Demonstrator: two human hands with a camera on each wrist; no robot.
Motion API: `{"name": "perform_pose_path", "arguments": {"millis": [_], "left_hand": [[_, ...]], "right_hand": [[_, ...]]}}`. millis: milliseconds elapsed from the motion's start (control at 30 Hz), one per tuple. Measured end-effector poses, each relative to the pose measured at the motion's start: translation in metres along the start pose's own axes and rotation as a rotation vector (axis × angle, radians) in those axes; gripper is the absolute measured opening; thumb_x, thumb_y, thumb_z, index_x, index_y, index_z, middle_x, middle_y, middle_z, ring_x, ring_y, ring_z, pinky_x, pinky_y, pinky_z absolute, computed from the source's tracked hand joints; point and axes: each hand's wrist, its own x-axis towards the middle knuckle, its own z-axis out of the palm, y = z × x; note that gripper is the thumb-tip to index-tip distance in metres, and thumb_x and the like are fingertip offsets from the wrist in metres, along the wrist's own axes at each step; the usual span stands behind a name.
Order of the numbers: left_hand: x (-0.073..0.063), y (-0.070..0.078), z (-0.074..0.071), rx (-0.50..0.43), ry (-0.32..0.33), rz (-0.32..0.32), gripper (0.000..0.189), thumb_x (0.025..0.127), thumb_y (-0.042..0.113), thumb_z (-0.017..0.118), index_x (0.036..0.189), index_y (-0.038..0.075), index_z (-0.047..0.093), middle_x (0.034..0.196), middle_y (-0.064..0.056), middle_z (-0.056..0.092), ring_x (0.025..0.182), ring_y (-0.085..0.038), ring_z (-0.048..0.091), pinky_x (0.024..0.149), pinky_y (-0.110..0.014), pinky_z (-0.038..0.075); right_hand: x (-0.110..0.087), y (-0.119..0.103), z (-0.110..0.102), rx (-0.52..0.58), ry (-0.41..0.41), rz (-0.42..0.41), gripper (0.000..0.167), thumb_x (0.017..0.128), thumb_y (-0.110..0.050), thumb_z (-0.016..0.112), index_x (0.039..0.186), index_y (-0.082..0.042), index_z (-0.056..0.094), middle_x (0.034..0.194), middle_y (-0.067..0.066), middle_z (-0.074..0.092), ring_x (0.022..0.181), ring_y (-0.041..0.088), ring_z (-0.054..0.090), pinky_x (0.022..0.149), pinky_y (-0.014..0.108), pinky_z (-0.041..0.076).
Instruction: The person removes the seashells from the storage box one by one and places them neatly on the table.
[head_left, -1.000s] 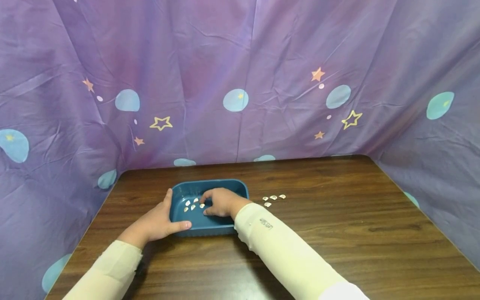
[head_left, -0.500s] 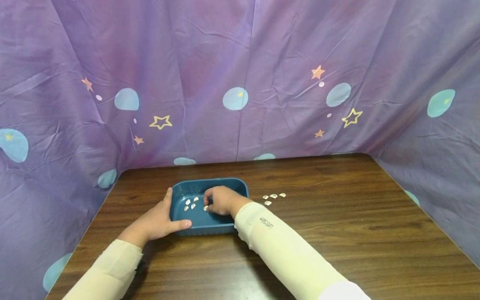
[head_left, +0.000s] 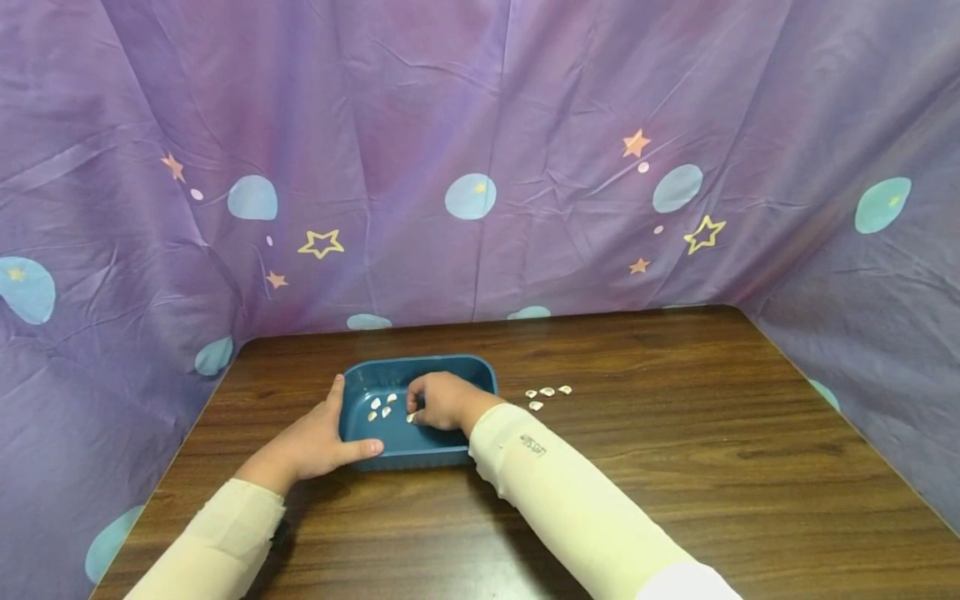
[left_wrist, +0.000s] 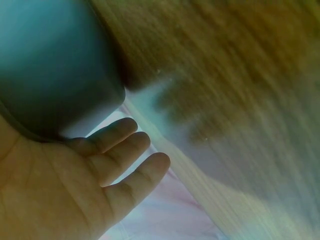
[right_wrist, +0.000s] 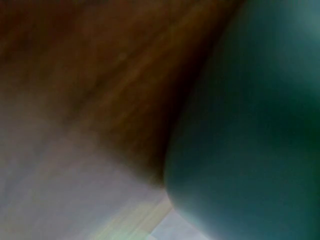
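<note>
A blue rectangular tray (head_left: 420,457) stands on the wooden table. My left hand (head_left: 311,442) rests at its near left corner, forefinger along the left rim and thumb lying straight over the front rim. In the left wrist view, the other fingers (left_wrist: 127,192) extend loosely beside the tray's outer wall. My right hand (head_left: 447,402) reaches down inside the tray, and its thumb and fingertips pinch a small white shell (head_left: 410,417). Several like shells (head_left: 386,412) lie loose on the tray floor to the left of it. The right wrist view shows only the tray wall (right_wrist: 240,150) and table, no hand.
Several more white shells (head_left: 547,392) lie on the table (head_left: 675,450) right of the tray. A purple curtain (head_left: 480,108) with stars and blue shapes hangs behind the table and along both sides.
My right thumb and fingers, spread apart a second ago, have come together on a shell, which has shifted slightly right and nearer. The left hand and tray have stayed put.
</note>
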Motion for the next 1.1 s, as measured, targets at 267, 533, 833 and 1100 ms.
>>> {"name": "perform_pose_path", "arguments": {"millis": [267,533,833,1100], "left_hand": [[-0.0005,-0.0003,0.0003,-0.005,-0.004,-0.004,0.137,0.089,0.068,0.074,0.162,-0.011,-0.012,0.164,-0.044,0.016,0.15,-0.058,0.03,0.119,-0.068,0.032],[-0.0005,0.0003,-0.0003,-0.003,-0.005,-0.006,0.137,0.089,0.067,0.074,0.162,-0.012,-0.011,0.164,-0.044,0.016,0.15,-0.058,0.031,0.119,-0.068,0.032],[-0.0002,0.0002,0.0001,-0.013,-0.002,0.001,0.138,0.089,0.067,0.074,0.162,-0.012,-0.012,0.164,-0.045,0.017,0.15,-0.057,0.032,0.119,-0.068,0.032],[0.0006,-0.0022,0.0018,-0.022,0.009,0.004,0.138,0.088,0.067,0.075,0.162,-0.011,-0.012,0.164,-0.044,0.019,0.15,-0.057,0.034,0.119,-0.067,0.034]], "right_hand": [[-0.0011,-0.0008,-0.0007,0.009,-0.006,0.016,0.018,0.094,-0.022,0.081,0.085,-0.024,0.066,0.089,-0.006,0.065,0.085,0.013,0.059,0.087,0.033,0.05],[-0.001,-0.0012,-0.0018,0.017,-0.007,0.026,0.018,0.094,-0.022,0.082,0.086,-0.024,0.066,0.093,-0.006,0.066,0.086,0.014,0.059,0.088,0.033,0.05],[-0.0008,-0.0003,-0.002,0.009,0.003,0.006,0.02,0.093,-0.022,0.082,0.083,-0.024,0.066,0.088,-0.006,0.065,0.084,0.013,0.058,0.085,0.032,0.049],[-0.0008,0.0004,-0.004,0.039,0.051,-0.028,0.018,0.094,-0.024,0.081,0.084,-0.023,0.065,0.083,-0.006,0.064,0.076,0.011,0.057,0.079,0.028,0.048]]}}
